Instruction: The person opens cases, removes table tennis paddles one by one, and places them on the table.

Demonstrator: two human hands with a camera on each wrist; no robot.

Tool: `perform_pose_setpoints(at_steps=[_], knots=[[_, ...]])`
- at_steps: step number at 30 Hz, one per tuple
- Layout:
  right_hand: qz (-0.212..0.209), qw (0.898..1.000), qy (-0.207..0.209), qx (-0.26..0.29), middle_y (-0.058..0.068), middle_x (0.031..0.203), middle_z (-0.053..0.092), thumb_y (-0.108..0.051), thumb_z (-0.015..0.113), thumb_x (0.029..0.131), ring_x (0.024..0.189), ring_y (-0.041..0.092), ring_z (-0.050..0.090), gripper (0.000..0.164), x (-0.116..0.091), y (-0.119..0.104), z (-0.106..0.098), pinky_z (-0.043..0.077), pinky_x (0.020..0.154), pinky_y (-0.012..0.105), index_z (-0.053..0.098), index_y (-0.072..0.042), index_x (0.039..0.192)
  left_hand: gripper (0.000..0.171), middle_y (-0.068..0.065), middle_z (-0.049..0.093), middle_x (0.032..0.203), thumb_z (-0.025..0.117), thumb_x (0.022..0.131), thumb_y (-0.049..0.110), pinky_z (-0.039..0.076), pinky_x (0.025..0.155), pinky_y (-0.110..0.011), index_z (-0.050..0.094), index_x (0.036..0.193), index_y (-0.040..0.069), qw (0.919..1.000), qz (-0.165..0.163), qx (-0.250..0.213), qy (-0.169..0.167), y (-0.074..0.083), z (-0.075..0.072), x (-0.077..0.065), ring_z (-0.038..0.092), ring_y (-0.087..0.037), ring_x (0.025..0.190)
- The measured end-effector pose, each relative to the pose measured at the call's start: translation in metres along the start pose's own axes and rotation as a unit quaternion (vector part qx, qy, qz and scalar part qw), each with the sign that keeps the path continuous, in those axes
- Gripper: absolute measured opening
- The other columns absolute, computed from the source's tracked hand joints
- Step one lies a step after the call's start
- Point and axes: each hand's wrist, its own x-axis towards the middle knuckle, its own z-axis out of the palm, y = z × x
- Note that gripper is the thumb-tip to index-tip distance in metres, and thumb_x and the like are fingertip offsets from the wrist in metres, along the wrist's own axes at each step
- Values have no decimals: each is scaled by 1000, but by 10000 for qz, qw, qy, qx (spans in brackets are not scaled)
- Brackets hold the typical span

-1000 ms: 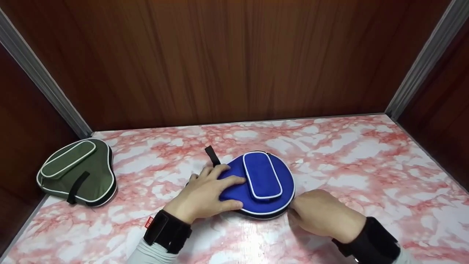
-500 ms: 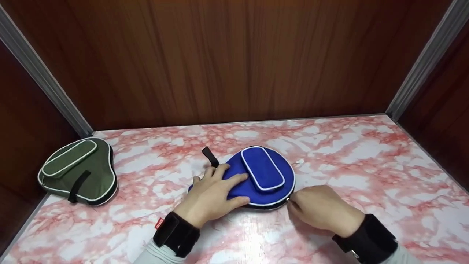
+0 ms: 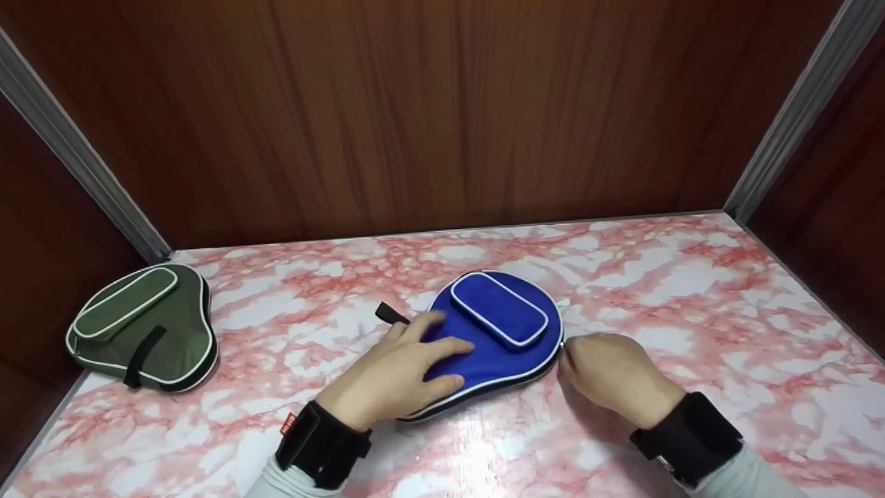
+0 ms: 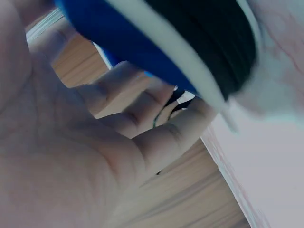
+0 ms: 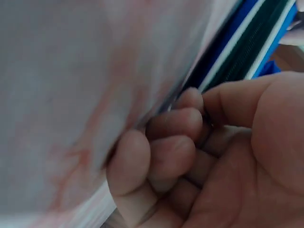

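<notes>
A blue table tennis paddle case (image 3: 487,360) with white piping and a raised pocket (image 3: 499,309) lies on the table. My left hand (image 3: 387,377) rests on its narrow handle end, fingers spread over the fabric. At the case's rounded right edge, my right hand (image 3: 614,373) has curled fingers and pinches the zipper pull, which is mostly hidden by the fingertips. A small metal glint shows there. The right wrist view shows the black zipper band (image 5: 240,52) running up from thumb and forefinger. A black strap (image 3: 390,313) sticks out beyond my left fingers.
A green paddle case (image 3: 181,339) of the same shape, with a black strap (image 3: 146,353), lies at the far left of the red-and-white marbled table (image 3: 664,290). Brown wood-grain panels (image 3: 442,117) enclose the back and both sides.
My right hand has moved up along the rounded edge, away from me, with the pinched zipper pull. The blue case has turned, its handle end swinging toward me under my left hand.
</notes>
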Motion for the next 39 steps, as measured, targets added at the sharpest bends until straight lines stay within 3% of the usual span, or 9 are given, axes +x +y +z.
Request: perform_pose_setpoints(at_steps=[13, 26, 39], knots=[[-242, 9995, -87, -162, 2, 67, 61, -16, 60, 106, 67, 30, 70, 32, -6, -5, 2, 57, 67, 53, 57, -16, 75, 44, -13, 51, 166, 71, 106, 45, 51, 107, -60, 71, 148, 35, 9992, 151, 348, 151, 4, 6, 4, 57, -47, 133], [-413, 9988, -149, -228, -5, 58, 45, -15, 59, 106, 57, 18, 57, 41, -11, -19, -3, 54, 61, 48, 48, -17, 67, 44, -13, 52, 165, 73, 106, 43, 51, 108, -60, 71, 148, 35, 9994, 124, 268, 171, 1, 6, 3, 55, -47, 135], [-821, 9963, -209, 159, -6, 60, 51, -20, 60, 106, 56, 20, 60, 40, -12, -38, 0, 53, 60, 51, 50, -22, 67, 43, -14, 53, 163, 72, 106, 44, 52, 106, -61, 71, 147, 34, 9989, 103, 368, 257, 2, 8, 3, 57, -48, 133]])
